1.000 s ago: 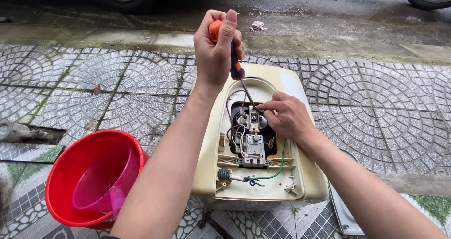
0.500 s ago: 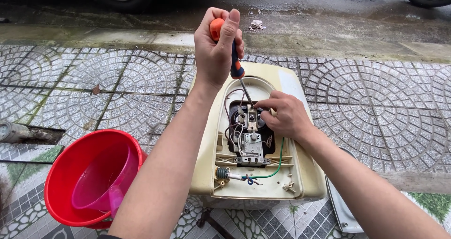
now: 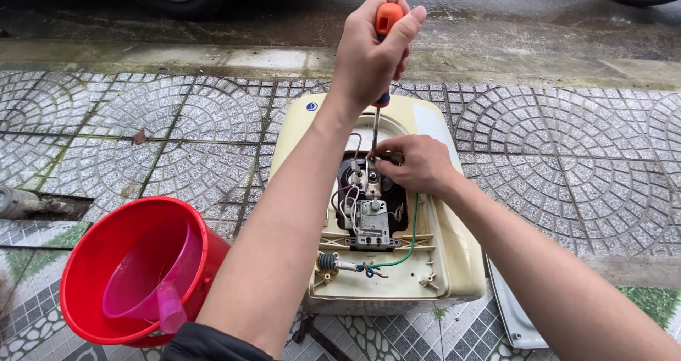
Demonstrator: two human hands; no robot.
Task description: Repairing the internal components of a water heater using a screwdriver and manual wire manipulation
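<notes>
Outdoors, patterned paving tiles (image 3: pixel 567 162) run beneath the cream appliance casing (image 3: pixel 454 262).

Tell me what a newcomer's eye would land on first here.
At the centre, the left hand grips an orange-handled screwdriver upright over an opened cream appliance casing, where the right hand steadies the tip among the wiring. At lower left, a bright red bucket holds a pink funnel.

A screwdriver (image 3: pixel 377 113) stands upright in the left hand (image 3: pixel 372 49), above the right hand (image 3: pixel 415 164), which rests on an opened appliance (image 3: pixel 433 262); left of both, a funnel (image 3: pixel 145 279) lies in a bucket (image 3: pixel 92 262).
</notes>
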